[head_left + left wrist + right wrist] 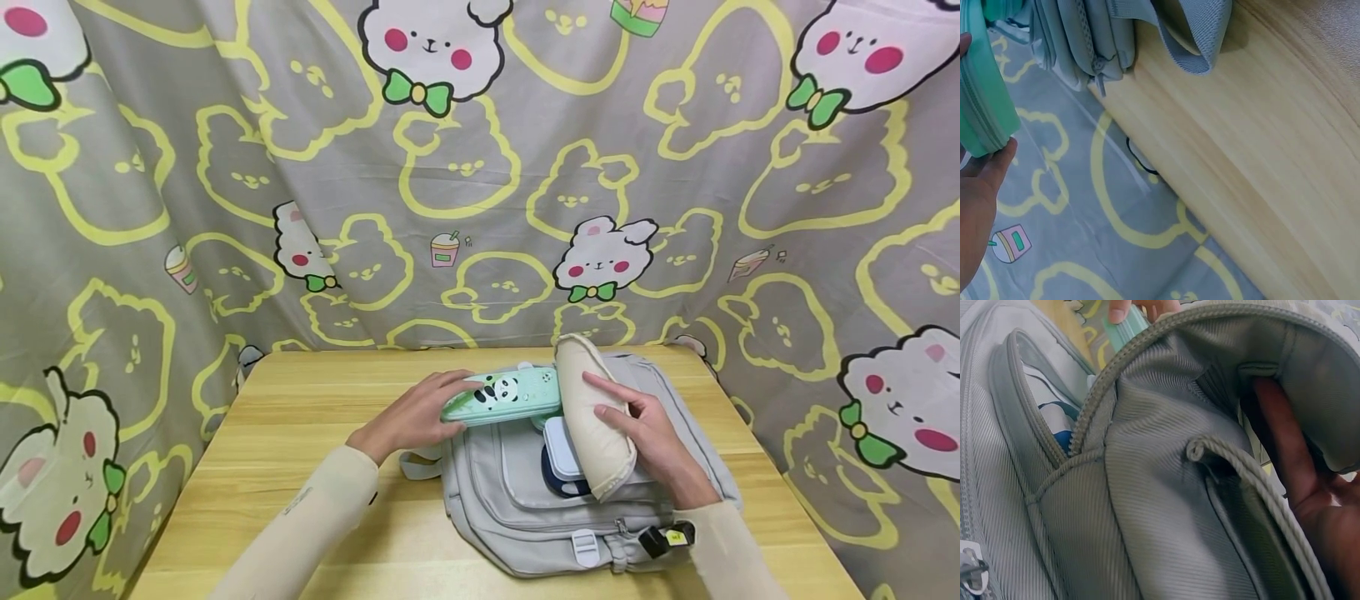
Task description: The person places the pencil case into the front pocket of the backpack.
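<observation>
My left hand (416,417) grips the near end of a mint-green pencil case (517,396) with pandas on its lid, thumb below and fingers over it. The case is held above a grey backpack (476,479) that lies on the table, its far end meeting the raised flap. With my right hand (652,429) I hold up the backpack's front pocket flap (592,417), cream lining toward the case. The right wrist view shows the flap's grey zippered outer side (1160,469). In the opened pocket lie a white case (562,448) and a dark navy item (552,477), partly hidden by the flap.
A grey strap (422,465) sticks out from the backpack's left side onto the wooden table (300,433). A white buckle (585,548) lies at its near edge. Patterned curtains (480,167) enclose the table at the back and sides.
</observation>
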The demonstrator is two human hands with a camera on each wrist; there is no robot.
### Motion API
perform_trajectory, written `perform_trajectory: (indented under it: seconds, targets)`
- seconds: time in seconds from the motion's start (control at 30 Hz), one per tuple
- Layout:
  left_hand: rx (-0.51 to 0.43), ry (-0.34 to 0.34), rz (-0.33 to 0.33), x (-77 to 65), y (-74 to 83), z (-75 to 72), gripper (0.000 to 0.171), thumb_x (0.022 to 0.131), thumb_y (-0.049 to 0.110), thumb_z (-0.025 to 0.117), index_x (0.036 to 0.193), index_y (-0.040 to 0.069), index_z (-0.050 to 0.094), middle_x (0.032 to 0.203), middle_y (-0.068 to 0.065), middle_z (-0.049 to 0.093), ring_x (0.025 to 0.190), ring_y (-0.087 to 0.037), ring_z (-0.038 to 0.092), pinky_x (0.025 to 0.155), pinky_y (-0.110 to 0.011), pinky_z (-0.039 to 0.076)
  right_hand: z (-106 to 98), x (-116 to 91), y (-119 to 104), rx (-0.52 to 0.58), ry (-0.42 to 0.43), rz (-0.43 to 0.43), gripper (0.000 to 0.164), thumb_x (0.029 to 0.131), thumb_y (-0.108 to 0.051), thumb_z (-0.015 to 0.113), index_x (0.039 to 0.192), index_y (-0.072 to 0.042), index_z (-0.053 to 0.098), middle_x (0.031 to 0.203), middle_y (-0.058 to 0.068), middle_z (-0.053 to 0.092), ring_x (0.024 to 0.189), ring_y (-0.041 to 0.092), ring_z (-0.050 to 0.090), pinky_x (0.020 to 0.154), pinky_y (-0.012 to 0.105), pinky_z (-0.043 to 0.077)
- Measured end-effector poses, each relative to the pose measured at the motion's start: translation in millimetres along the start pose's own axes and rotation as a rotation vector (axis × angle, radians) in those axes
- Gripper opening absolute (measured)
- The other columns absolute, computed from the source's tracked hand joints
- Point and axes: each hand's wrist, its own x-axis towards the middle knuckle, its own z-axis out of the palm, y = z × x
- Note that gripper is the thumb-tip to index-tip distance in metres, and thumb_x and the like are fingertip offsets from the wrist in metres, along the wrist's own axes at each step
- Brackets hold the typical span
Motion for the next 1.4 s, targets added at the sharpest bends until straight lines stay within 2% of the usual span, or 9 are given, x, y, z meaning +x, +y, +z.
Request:
perform_trajectory:
  seconds: [0.07, 0.17, 0.33, 0.6, 0.9, 1.13, 1.33, 1.4]
  targets:
    - [-0.004, -0.006, 0.004, 1.5, 0.0, -0.3, 0.067, 0.1, 0.026, 0.081, 0.161, 0.023, 0.054, 0.172, -0.011, 0.045, 0.157, -0.037, 0.045, 0.125, -0.058, 0.044, -1, 0, 1, 0.005, -0.001, -0.01, 0.052, 0.106, -0.01, 0.07, 0.156, -0.001, 0.058, 0.156, -0.009, 0.058, 0.133, -0.001, 0.059, 0.098, 0.024, 0.061]
    - [-0.009, -0.014, 0.008, 4.1, -0.2, -0.4, 0.067, 0.1, 0.026, 0.081, 0.161, 0.023, 0.054, 0.172, -0.011, 0.045, 0.158, -0.037, 0.044, 0.126, -0.058, 0.043, -1, 1, 2, 0.013, -0.006, -0.016, 0.052, 0.106, -0.009, 0.07, 0.155, 0.0, 0.057, 0.154, -0.014, 0.058, 0.134, -0.002, 0.058, 0.099, 0.023, 0.06]
    - [-0.006, -0.021, 0.016, 9.2, -1.1, 1.3, 0.066, 0.1, 0.025, 0.081, 0.16, 0.025, 0.055, 0.172, -0.011, 0.045, 0.158, -0.036, 0.044, 0.126, -0.058, 0.043, -2, 1, 3, 0.002, -0.013, -0.018, 0.052, 0.106, -0.01, 0.069, 0.156, 0.0, 0.057, 0.156, -0.013, 0.056, 0.137, -0.003, 0.055, 0.101, 0.021, 0.058]
    - [-0.006, -0.035, 0.043, 19.6, -0.5, 6.4, 0.067, 0.099, 0.023, 0.081, 0.16, 0.024, 0.055, 0.172, -0.011, 0.045, 0.158, -0.035, 0.044, 0.127, -0.056, 0.041, -1, 3, 4, -0.005, -0.016, -0.029, 0.053, 0.106, -0.01, 0.069, 0.157, -0.001, 0.056, 0.166, -0.002, 0.049, 0.14, -0.007, 0.05, 0.104, 0.018, 0.055]
    - [-0.013, -0.044, 0.084, 34.8, 9.7, 14.3, 0.065, 0.099, 0.022, 0.083, 0.159, 0.021, 0.057, 0.172, -0.01, 0.045, 0.158, -0.033, 0.044, 0.127, -0.052, 0.043, -4, 3, 7, 0.026, -0.039, -0.071, 0.052, 0.106, -0.005, 0.067, 0.156, 0.003, 0.054, 0.155, -0.023, 0.057, 0.14, -0.01, 0.05, 0.105, 0.018, 0.055]
    - [0.0, -0.048, 0.128, 50.8, 23.6, 26.0, 0.066, 0.098, 0.021, 0.084, 0.159, 0.02, 0.057, 0.172, -0.011, 0.044, 0.158, -0.033, 0.043, 0.127, -0.05, 0.042, -1, 4, 9, 0.054, -0.058, -0.082, 0.052, 0.105, -0.002, 0.066, 0.155, 0.004, 0.054, 0.152, -0.024, 0.059, 0.139, -0.008, 0.053, 0.102, 0.022, 0.058]
    - [-0.002, -0.043, 0.104, 52.8, 26.3, 33.4, 0.069, 0.098, 0.024, 0.085, 0.16, 0.021, 0.056, 0.173, -0.011, 0.042, 0.159, -0.032, 0.042, 0.129, -0.051, 0.041, 0, 5, 6, 0.031, -0.066, -0.062, 0.052, 0.106, -0.005, 0.066, 0.156, 0.003, 0.053, 0.154, -0.021, 0.058, 0.137, -0.005, 0.056, 0.1, 0.024, 0.06]
    - [-0.009, -0.039, 0.103, 52.2, 25.4, 35.4, 0.069, 0.098, 0.025, 0.085, 0.161, 0.021, 0.055, 0.174, -0.011, 0.042, 0.159, -0.032, 0.042, 0.128, -0.05, 0.041, -1, 6, 4, -0.006, -0.059, -0.062, 0.052, 0.106, -0.006, 0.067, 0.156, 0.001, 0.055, 0.155, -0.02, 0.058, 0.139, -0.007, 0.053, 0.102, 0.02, 0.058]
